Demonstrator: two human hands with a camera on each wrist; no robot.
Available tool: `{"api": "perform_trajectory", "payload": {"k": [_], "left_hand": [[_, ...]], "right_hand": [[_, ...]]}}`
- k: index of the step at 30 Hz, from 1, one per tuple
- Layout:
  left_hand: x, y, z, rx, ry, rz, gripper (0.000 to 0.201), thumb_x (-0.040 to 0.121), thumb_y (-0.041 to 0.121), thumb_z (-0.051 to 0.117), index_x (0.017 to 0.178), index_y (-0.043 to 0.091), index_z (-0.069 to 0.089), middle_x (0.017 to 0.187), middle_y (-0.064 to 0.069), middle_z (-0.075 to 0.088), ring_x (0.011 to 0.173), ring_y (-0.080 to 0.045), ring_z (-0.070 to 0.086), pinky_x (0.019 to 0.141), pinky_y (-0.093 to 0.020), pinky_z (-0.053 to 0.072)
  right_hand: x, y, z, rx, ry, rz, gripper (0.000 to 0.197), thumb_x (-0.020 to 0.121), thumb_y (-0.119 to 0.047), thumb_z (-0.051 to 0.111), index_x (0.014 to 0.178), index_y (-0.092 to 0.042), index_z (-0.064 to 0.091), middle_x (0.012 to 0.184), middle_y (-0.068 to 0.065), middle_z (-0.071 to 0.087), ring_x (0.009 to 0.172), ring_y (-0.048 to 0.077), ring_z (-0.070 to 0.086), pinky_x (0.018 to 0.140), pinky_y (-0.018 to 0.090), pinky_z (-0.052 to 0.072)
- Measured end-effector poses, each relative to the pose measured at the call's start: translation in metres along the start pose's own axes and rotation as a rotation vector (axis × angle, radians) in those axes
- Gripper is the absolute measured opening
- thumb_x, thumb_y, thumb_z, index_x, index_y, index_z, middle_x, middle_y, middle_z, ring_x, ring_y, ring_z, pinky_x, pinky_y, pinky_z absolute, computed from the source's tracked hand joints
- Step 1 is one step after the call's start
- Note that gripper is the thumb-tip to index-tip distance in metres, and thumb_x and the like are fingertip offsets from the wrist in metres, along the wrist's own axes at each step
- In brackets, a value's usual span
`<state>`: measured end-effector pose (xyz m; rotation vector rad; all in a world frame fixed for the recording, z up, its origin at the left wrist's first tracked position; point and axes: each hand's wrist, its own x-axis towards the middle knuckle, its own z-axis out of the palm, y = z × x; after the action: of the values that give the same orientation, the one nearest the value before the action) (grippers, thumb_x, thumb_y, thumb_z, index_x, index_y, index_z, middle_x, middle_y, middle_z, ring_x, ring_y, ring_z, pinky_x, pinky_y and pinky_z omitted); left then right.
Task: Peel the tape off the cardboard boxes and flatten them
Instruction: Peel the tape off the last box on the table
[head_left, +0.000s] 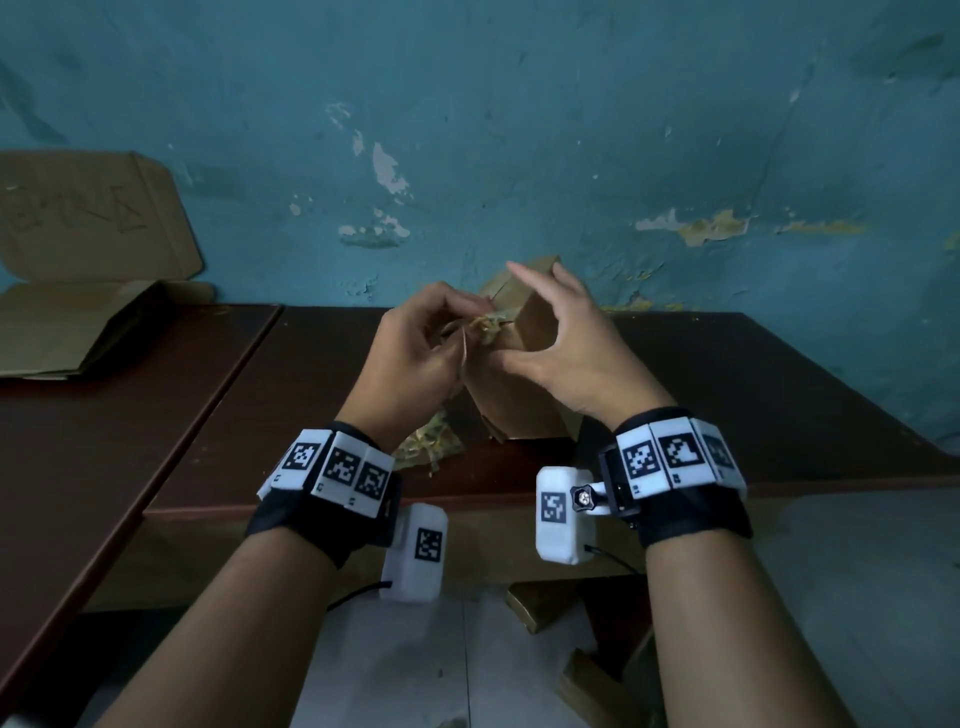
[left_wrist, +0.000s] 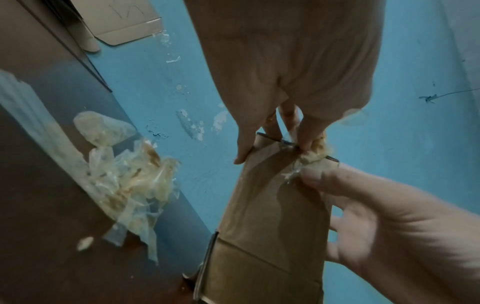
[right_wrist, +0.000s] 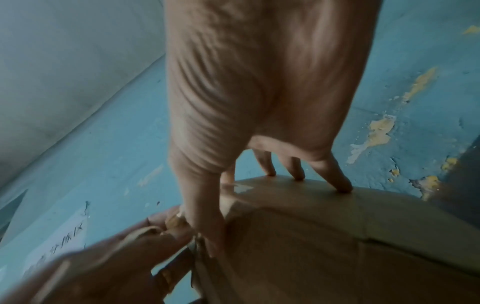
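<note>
The brown cardboard box (head_left: 519, 374) stood tilted at table centre, tape (head_left: 485, 326) crumpled on its top edge. Peeled tape (head_left: 428, 449) lay bunched at seven o'clock.

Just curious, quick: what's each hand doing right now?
Left hand: pinching tape at the box's edge.
Right hand: holding the cardboard box.
</note>
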<state>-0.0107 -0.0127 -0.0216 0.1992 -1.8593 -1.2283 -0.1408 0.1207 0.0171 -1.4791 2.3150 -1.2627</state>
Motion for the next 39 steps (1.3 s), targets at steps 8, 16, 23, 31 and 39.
{"api": "perform_trajectory", "payload": {"k": [8,16,23,31,39], "left_hand": [[0.005,0.007,-0.003,-0.070,0.030,-0.182,0.045,0.098,0.050,0.069,0.094,0.005,0.067,0.098,-0.016,0.074,0.087,-0.029,0.071,0.078,-0.049,0.056],[0.007,-0.002,-0.014,-0.208,0.067,-0.287,0.009,0.095,0.009,0.070,0.091,0.011,0.062,0.116,-0.020,0.074,0.119,-0.018,0.071,0.098,-0.049,0.055],[0.009,-0.002,-0.021,-0.028,0.029,-0.225,0.016,0.100,0.007,0.063,0.095,0.014,0.076,0.100,-0.011,0.076,0.088,-0.016,0.067,0.076,-0.030,0.051],[0.014,-0.012,-0.035,0.193,0.043,-0.223,0.013,0.098,0.010,0.069,0.087,0.017,0.071,0.091,-0.003,0.077,0.085,-0.021,0.072,0.074,-0.038,0.057],[0.008,-0.012,-0.030,0.131,0.011,-0.246,0.011,0.105,0.007,0.060,0.095,0.010,0.064,0.110,0.000,0.072,0.084,-0.013,0.069,0.065,-0.029,0.057]], "right_hand": [[0.002,0.002,0.007,-0.060,0.069,-0.074,0.085,0.083,-0.028,0.093,0.156,-0.036,0.051,0.165,-0.004,0.038,0.149,0.012,0.038,0.111,0.010,0.029],[0.003,0.005,0.019,-0.135,-0.065,0.156,0.145,0.068,-0.059,0.094,0.165,-0.055,-0.014,0.180,0.005,-0.009,0.167,0.034,-0.006,0.129,0.071,0.004],[0.006,0.009,0.021,-0.208,-0.013,0.145,0.139,0.074,-0.057,0.092,0.168,-0.047,-0.010,0.169,0.002,0.019,0.161,0.033,0.012,0.126,0.073,0.012],[0.002,0.000,0.029,-0.267,-0.066,0.022,0.101,0.086,-0.043,0.089,0.165,-0.055,0.027,0.177,0.001,0.015,0.164,0.028,0.011,0.130,0.063,0.018],[0.005,-0.002,0.030,-0.284,-0.086,0.017,0.096,0.085,-0.039,0.091,0.161,-0.057,0.035,0.178,0.001,0.018,0.164,0.028,0.012,0.129,0.066,0.019]]}}
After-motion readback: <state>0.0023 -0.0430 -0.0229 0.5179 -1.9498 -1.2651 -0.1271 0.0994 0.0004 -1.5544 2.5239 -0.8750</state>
